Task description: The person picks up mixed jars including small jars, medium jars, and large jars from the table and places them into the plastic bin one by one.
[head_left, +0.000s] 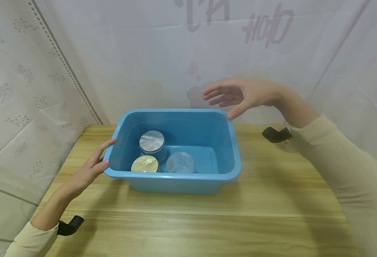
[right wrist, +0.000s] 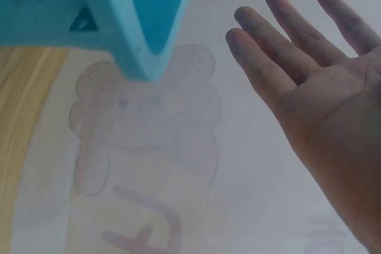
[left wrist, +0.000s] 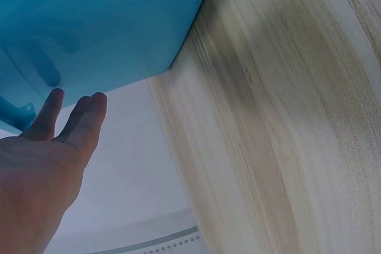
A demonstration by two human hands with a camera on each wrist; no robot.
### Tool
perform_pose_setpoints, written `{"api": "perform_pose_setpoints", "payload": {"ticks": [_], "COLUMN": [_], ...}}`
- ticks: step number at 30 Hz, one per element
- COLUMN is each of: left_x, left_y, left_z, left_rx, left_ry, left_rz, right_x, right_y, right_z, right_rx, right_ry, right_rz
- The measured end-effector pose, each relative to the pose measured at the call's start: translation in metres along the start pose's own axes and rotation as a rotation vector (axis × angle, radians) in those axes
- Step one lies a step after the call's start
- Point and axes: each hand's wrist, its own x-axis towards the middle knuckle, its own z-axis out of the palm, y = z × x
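A pale wooden desk [head_left: 272, 214] with lengthwise grain fills the lower part of the head view. Behind and to both sides hangs a white curtain [head_left: 127, 53] — faint leaf sprigs on the left panel, a washed-out cartoon bear [right wrist: 143, 123] and greyish-purple lettering [head_left: 265, 28] on the back panel. The right wrist view shows the bear up close — round ears, pinkish outline, more lettering beneath.

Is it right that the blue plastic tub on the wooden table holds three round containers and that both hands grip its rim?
Not quite. The blue plastic tub does hold three round containers, but only the left hand touches its rim. The right hand hangs open in the air above the far corner, as the head view shows.
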Motion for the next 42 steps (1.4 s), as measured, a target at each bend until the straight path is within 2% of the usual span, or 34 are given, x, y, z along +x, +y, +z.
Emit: {"api": "perform_pose_setpoints", "payload": {"ticks": [12, 22, 30, 37, 42], "left_x": [0.001, -0.001, -0.001, -0.001, -0.001], "left_y": [-0.002, 0.000, 0.001, 0.000, -0.001], "left_z": [0.002, 0.002, 0.001, 0.001, 0.002], "left_rx": [0.004, -0.001, -0.003, -0.007, -0.001], "left_ry": [0.004, -0.003, -0.001, -0.005, -0.004], "left_rz": [0.003, 0.002, 0.003, 0.005, 0.009], "right_x": [-0.034, -0.058, -0.076, -0.090, -0.102], "right_y": [0.027, 0.044, 0.056, 0.065, 0.075], "right_z": [-0.011, -0.009, -0.008, -0.004, -0.004], "right_rx": [0.067, 0.059, 0.080, 0.083, 0.091], "right_ry": [0.051, 0.092, 0.141, 0.175, 0.190], "right_rz": [-0.088, -0.058, -0.072, -0.039, -0.068]}}
